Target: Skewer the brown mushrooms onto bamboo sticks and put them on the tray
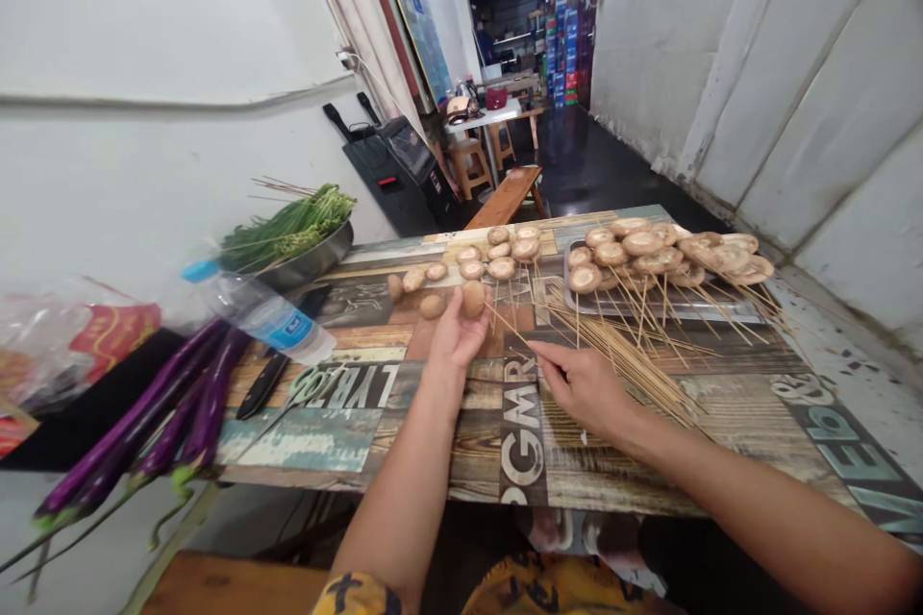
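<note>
A round brown mushroom (473, 299) is held in the fingers of my left hand (460, 334), above the middle of the table. My right hand (586, 386) pinches a thin wooden skewer (511, 328), which points up and left to that mushroom; whether its tip has entered the cap cannot be made out. Just left of my left hand lies a loose mushroom (432, 307), and more mushrooms (471, 270) are spread behind it, some on skewers. Beside and under my right hand is a pile of bare skewers (635, 360).
A clear tray (692, 306) at the right bears many skewered mushrooms (638, 245). To the left are a water bottle (278, 317), a black-handled knife (261, 386), purple eggplants (169, 404) over the table edge, and a metal bowl (317, 255) of greens. A wooden bench (509, 197) stands beyond.
</note>
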Demonstrator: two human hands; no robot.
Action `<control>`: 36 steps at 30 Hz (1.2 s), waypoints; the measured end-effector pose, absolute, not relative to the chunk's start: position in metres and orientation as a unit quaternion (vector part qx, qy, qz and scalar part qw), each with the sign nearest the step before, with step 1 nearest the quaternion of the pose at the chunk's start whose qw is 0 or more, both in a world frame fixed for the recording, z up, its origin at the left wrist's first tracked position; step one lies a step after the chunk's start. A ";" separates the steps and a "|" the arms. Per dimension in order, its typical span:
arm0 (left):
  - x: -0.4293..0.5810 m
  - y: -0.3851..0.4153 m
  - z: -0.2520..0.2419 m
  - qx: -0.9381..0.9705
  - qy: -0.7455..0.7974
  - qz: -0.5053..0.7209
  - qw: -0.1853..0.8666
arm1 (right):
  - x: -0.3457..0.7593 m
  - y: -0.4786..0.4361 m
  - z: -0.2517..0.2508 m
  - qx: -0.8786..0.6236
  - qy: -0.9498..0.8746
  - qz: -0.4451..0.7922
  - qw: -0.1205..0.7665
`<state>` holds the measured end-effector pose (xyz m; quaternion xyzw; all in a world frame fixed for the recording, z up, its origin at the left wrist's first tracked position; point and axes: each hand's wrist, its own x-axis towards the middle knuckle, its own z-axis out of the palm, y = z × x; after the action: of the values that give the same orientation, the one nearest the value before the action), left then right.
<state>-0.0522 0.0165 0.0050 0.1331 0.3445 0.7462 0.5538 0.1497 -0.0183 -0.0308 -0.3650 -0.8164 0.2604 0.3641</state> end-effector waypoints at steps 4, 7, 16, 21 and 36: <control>-0.052 0.017 0.005 0.137 0.345 0.746 0.553 | 0.150 -0.018 -0.031 -0.369 -0.817 0.258 0.361; -0.051 0.016 0.006 0.140 0.350 0.745 0.551 | 0.150 -0.019 -0.030 -0.367 -0.817 0.259 0.361; -0.048 0.015 0.005 0.159 0.363 0.733 0.553 | 0.150 -0.019 -0.030 -0.371 -0.816 0.254 0.363; -0.044 0.014 0.004 0.175 0.356 0.730 0.558 | 0.150 -0.018 -0.030 -0.369 -0.817 0.246 0.368; -0.031 0.010 0.003 0.201 0.376 0.708 0.563 | 0.142 -0.014 -0.037 -0.354 -0.782 0.262 0.441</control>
<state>-0.0308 0.0104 0.0034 0.2014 0.3759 0.7083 0.5626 0.1419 -0.0137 -0.0374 -0.3539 -0.7821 0.2622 0.4408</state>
